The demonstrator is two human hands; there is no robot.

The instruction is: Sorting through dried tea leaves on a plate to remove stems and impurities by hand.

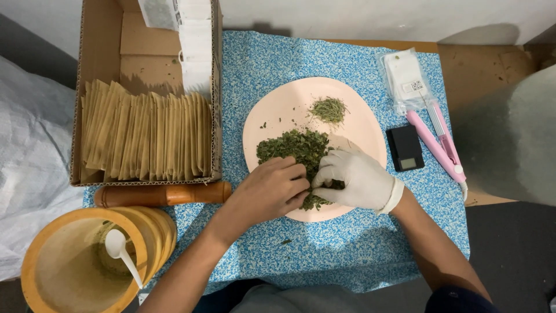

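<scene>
So, leaves (292,148): dry, crumbly green flakes, lying heaped on lower half of plate (278,110), under both hands.
L hand (272,188): bare, fingers curling in, pinching a bit of leaves at heap's near edge.
R hand (356,179): in thin white glove, fingers bending down, pinching same clump; fingertips nearly touching L hand's.
Risk 1: I'm judging flakes are going to spill off plate rim, since heap is sitting close to near edge and hands are pulling that way; one bit is lying on mat (347,243) already.
Risk 2: leaves might be getting crushed to dust if pinch is too hard, being brittle.
Risk 3: could be mixing w/ stems (328,109), a small pale-green stringy pile lying apart at top of plate.
Plate: round, smooth, pale pink, matte.
Mat: blue-white speckled, foam-like, covering table.
Scale (405,148): small flat black slab, just R of plate.
Sealer (440,142): long pink clamp, beside scale.
Bag (405,78): clear plastic, white packets inside.
Box (101,52): corrugated card, holding row of tan paper pouches (145,136) standing upright.
Pestle (162,194): wood, cylindrical, lying in front of box.
Mortar (52,232): thick wood bowl, tipped, white spoon (121,252) inside.
</scene>
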